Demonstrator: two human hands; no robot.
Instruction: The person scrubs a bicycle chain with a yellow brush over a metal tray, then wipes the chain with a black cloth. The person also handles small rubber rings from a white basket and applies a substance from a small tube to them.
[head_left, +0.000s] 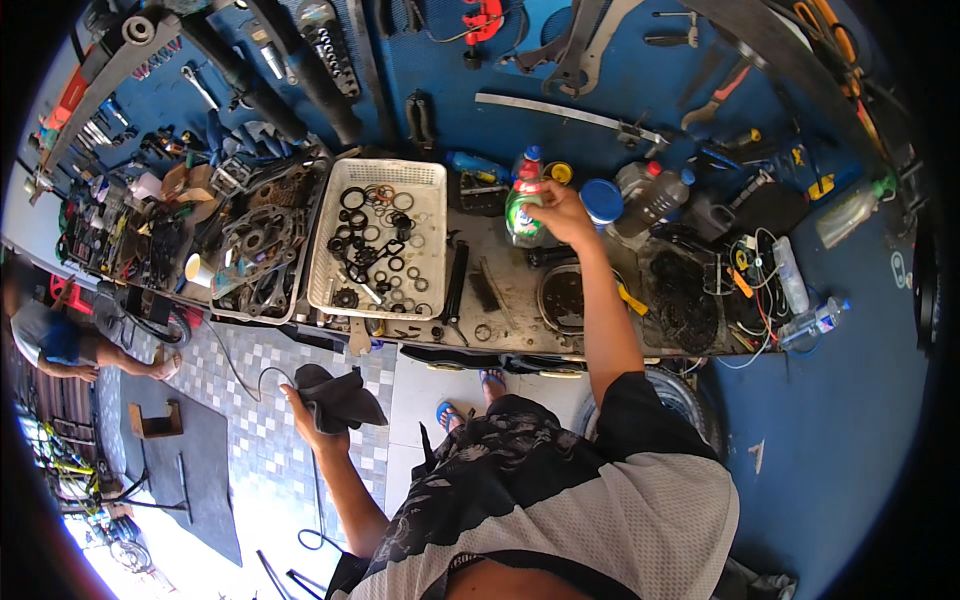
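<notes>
Wearer's black-and-white shirt [610, 500] nearest, at the bench's near edge. Right hand [560, 210] reaches across the workbench [515, 265], grasping a squat bottle [522, 215], green-labelled with red above; thumb and fingers close on its right side, probably since that side faces the arm. Bottle upright, far half of bench, right of the white basket; can't tell if its base is lifted. Left hand [318, 432] nearer, left of the body, off the bench: clenched on a dark cloth [342, 398], bunched upward, likely held clear of the greasy top. Contact under the folds hidden.

White basket [437, 185] holds loose black rings [353, 197] and small parts; raised walls presumably stop them rolling off. Just right of the bottle, blue-lidded tub [602, 200], then capped bottles [662, 200], all at the far side, probably leaving the near strip for work. Round pan [541, 300] nearer, its rim likely containing the dark contents. Wrenches [600, 50] hang on the far wall, seemingly for reach.
</notes>
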